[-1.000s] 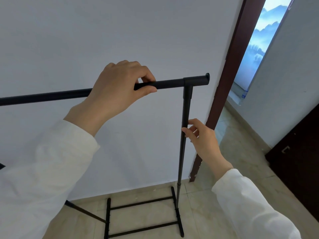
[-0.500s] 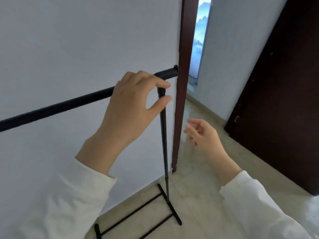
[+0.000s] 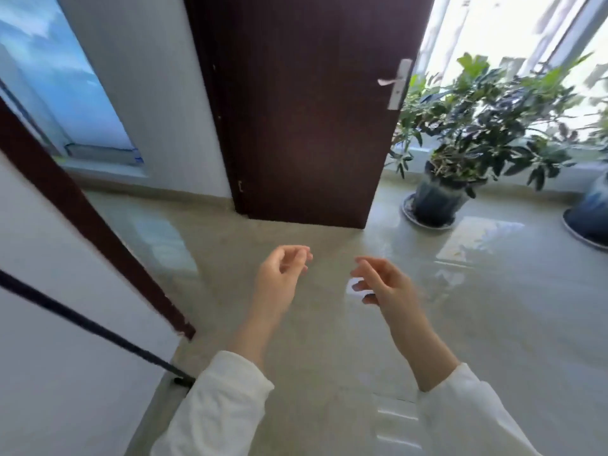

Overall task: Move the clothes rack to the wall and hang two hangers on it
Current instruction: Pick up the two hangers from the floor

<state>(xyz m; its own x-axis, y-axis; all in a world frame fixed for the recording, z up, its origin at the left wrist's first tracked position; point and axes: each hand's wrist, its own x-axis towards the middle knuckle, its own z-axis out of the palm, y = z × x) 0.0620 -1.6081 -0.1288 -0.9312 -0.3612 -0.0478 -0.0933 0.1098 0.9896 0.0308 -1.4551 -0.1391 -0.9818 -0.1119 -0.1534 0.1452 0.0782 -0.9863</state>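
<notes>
Both hands empty, held out over the glossy beige tile floor (image 3: 329,373), palms roughly facing each other with a bare gap of floor between them. Left hand (image 3: 279,278): fingers loosely curled, thumb and forefinger tips nearly meeting, nothing between them. Right hand (image 3: 383,283): fingers (image 3: 363,263) half spread and slightly bent toward the left hand, gripping nothing. White sleeves (image 3: 223,406) cover both forearms up to the wrists. Clothes rack (image 3: 82,320): only one thin black bar of it shows, well to the left of and below the left fingertips, running slantwise in front of the white wall (image 3: 49,373) down to a small black foot on the floor just beside the left sleeve; whether it touches the wall cannot be told; neither hand touches it. Dark brown door frame (image 3: 82,222) slants between that bar and the left fingers. Beyond the fingertips of both hands, well apart from them, an open dark brown door (image 3: 302,126) with a silver lever handle (image 3: 396,83). Beyond and to the right of the right fingers, a leafy potted plant (image 3: 477,126) in a dark pot on a saucer, by a bright window (image 3: 510,24); the edge of a second blue pot (image 3: 589,218) at far right. Frame is motion-blurred
</notes>
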